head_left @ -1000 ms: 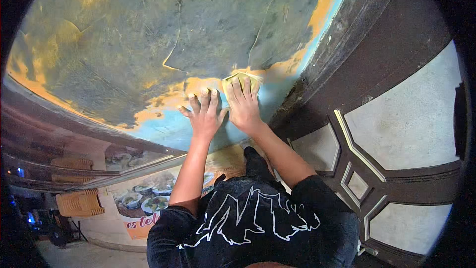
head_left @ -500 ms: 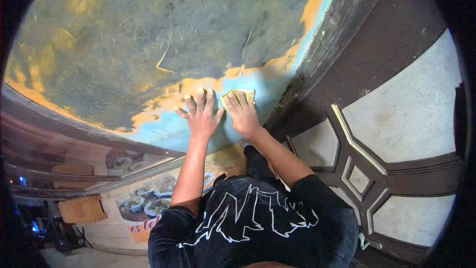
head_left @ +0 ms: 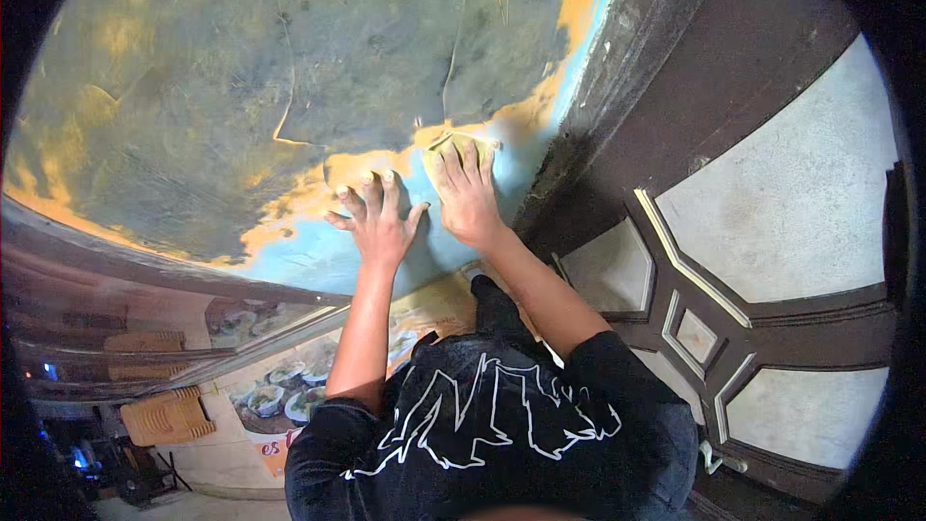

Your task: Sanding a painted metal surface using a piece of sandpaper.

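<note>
My right hand (head_left: pixel 467 201) presses a thin yellow sheet, which looks like sandpaper (head_left: pixel 436 146), flat against a painted surface (head_left: pixel 338 48). Most of the sheet is hidden under the fingers; its upper edge shows above and around them. The sheet lies where light blue paint meets an orange band, below a large dark grey-green area. To its left, my left hand (head_left: pixel 378 229) rests on the blue and orange part with its fingers spread, holding nothing. The two hands are apart.
A dark frame (head_left: pixel 617 106) borders the surface on the right, beside a brown door (head_left: pixel 699 280) with pale panels and a handle (head_left: pixel 725 461). Thin cracks run across the dark area. At lower left are a banner with food pictures (head_left: pixel 275 400) and a tan plastic chair (head_left: pixel 166 417).
The view has shifted slightly to the right. My right hand has slid the yellow sheet upward to the orange edge. My left hand stays spread on the surface, a little lower than the right.
</note>
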`<control>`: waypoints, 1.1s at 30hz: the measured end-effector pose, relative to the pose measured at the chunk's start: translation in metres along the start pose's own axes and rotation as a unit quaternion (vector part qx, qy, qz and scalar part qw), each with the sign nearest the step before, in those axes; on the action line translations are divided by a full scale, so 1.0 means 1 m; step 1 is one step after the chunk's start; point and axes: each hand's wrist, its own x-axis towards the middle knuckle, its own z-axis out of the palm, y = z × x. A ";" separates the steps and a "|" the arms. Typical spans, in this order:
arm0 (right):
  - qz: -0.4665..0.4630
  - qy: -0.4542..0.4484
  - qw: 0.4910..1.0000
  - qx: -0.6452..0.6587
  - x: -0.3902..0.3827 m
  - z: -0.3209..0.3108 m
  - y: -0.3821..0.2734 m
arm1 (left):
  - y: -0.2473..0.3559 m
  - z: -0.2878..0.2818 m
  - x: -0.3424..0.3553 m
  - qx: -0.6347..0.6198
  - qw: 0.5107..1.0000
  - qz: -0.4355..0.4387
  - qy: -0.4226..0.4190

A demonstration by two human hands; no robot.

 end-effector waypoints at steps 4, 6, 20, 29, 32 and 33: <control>0.004 -0.022 1.000 -0.015 -0.035 0.026 0.014 | 0.019 -0.008 0.022 0.015 1.000 0.002 -0.003; 0.003 -0.056 0.998 0.002 -0.042 0.032 0.027 | 0.020 -0.004 0.026 0.016 1.000 -0.006 0.002; 0.057 0.074 0.996 0.004 -0.005 -0.006 0.058 | 0.017 -0.007 0.025 0.008 1.000 -0.019 0.021; 0.079 0.096 0.992 -0.020 -0.015 0.001 0.077 | 0.017 -0.005 0.023 0.015 1.000 0.007 0.020; 0.084 0.148 0.985 -0.021 -0.010 -0.003 0.079 | 0.018 -0.006 0.025 0.014 1.000 -0.004 0.019; 0.104 0.089 0.990 -0.021 -0.019 0.001 0.075 | 0.017 -0.005 0.023 0.020 1.000 -0.003 0.019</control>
